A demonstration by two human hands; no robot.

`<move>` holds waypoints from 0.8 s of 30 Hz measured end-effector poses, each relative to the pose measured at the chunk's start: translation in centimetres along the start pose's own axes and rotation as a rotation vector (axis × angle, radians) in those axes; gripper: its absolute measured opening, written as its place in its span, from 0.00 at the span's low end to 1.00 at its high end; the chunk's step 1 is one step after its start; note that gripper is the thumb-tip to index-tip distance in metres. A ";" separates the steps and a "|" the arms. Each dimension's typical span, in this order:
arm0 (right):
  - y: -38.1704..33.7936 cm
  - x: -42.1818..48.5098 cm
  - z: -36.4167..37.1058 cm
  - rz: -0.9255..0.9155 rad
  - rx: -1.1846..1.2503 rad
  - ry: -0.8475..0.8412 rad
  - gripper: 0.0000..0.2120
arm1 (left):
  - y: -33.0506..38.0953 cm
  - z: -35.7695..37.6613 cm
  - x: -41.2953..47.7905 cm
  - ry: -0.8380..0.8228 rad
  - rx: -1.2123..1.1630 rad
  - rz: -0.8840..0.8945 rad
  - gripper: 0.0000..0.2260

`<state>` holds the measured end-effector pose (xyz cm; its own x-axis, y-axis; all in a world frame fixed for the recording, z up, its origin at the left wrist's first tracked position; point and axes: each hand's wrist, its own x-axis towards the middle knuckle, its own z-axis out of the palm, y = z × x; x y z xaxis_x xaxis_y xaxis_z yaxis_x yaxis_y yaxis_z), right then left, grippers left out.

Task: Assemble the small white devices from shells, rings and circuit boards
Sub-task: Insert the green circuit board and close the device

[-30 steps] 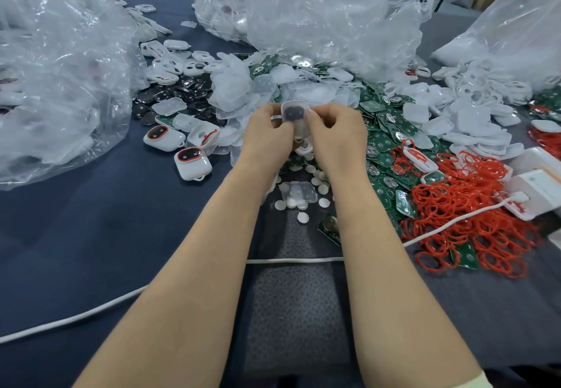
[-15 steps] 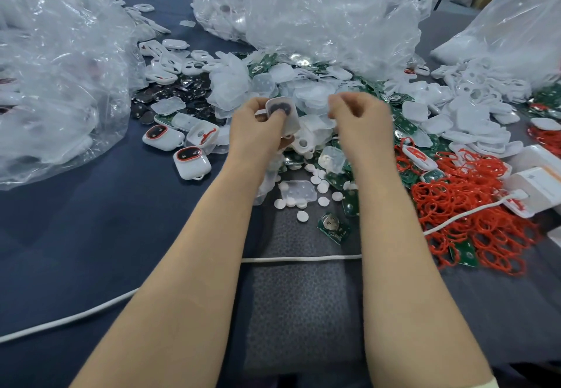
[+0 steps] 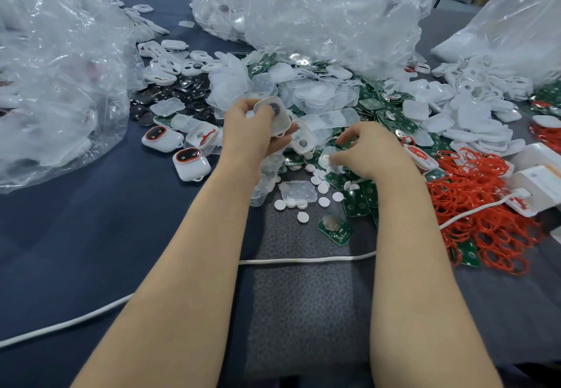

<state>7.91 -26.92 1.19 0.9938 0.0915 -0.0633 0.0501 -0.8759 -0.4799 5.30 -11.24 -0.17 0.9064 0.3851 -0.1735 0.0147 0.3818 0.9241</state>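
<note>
My left hand (image 3: 252,132) grips a small white shell (image 3: 274,114) with a dark round part in it, held up above the pile. My right hand (image 3: 368,153) is lower, over the parts pile, its fingertips pinching a small clear piece (image 3: 329,159) beside white round discs (image 3: 318,187). Green circuit boards (image 3: 355,202) lie under and around that hand. Red rings (image 3: 479,205) are heaped to the right. Two assembled white devices with red-rimmed dark windows (image 3: 191,164) sit on the blue cloth to the left.
Big clear plastic bags stand at the left (image 3: 54,83), back (image 3: 303,14) and right (image 3: 510,29). A white cable (image 3: 303,258) runs across the cloth under my forearms to a white box (image 3: 540,184). Loose white shells (image 3: 473,114) are heaped at the right.
My hands have come apart. The left keeps the white shell and has shifted left. The right has dropped to the pile and taken a small clear piece.
</note>
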 end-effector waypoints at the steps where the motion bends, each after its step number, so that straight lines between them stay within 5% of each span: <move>1: 0.1 0.0 -0.1 0.006 0.030 0.030 0.11 | 0.0 0.0 -0.1 -0.015 -0.020 -0.020 0.03; 5: 1.2 -0.2 -1.6 0.093 0.104 0.170 0.06 | 0.0 0.1 -0.1 -0.060 -0.036 -0.057 0.04; 8: 1.6 -0.6 -2.1 0.103 0.019 0.016 0.06 | -0.2 0.2 -0.1 -0.074 0.009 -0.035 0.05; 11: 1.2 -0.8 -2.0 0.085 -0.068 -0.113 0.15 | -0.3 0.2 -0.2 -0.085 0.050 -0.015 0.07; 16: 1.0 -0.7 -1.6 0.055 -0.069 -0.110 0.17 | -0.3 0.4 -0.5 -0.113 0.111 0.020 0.07; 24: 1.1 0.1 -1.1 -0.065 0.444 0.225 0.12 | -0.1 0.5 -0.4 -0.088 0.039 -0.044 0.09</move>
<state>8.13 -28.34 1.61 0.9893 -0.0081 0.1455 0.1138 -0.5813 -0.8057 5.11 -11.89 -0.05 0.9380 0.2928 -0.1854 0.0704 0.3628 0.9292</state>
